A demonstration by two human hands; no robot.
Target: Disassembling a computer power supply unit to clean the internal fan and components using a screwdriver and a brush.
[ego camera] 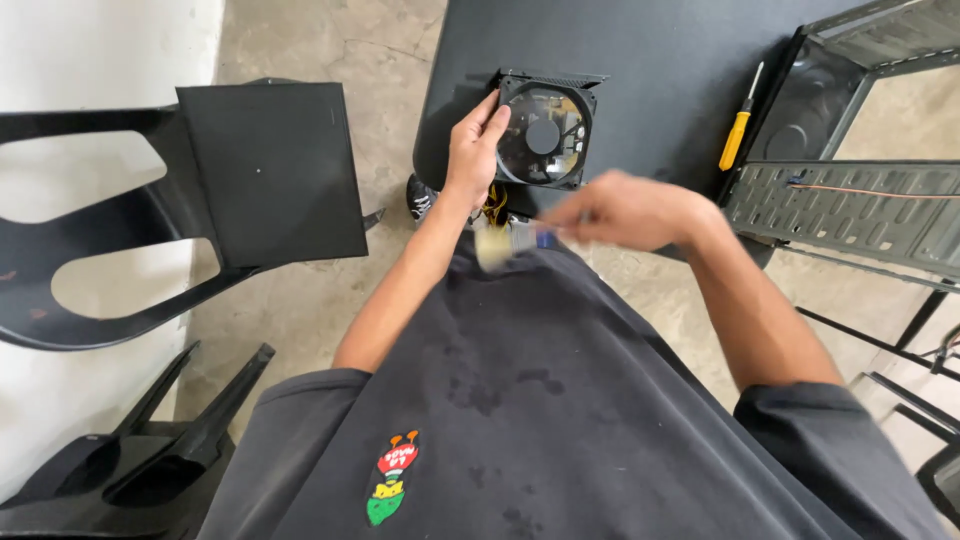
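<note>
Obscured: my right hand is motion-blurred, fingers curled on a pale blurred item I cannot identify | Held: my left hand grips the left edge of the black fan unit, fingers clenched on its frame | Location: near edge of dark worktop | Nearby: yellow-handled screwdriver, well apart to the right.
</note>
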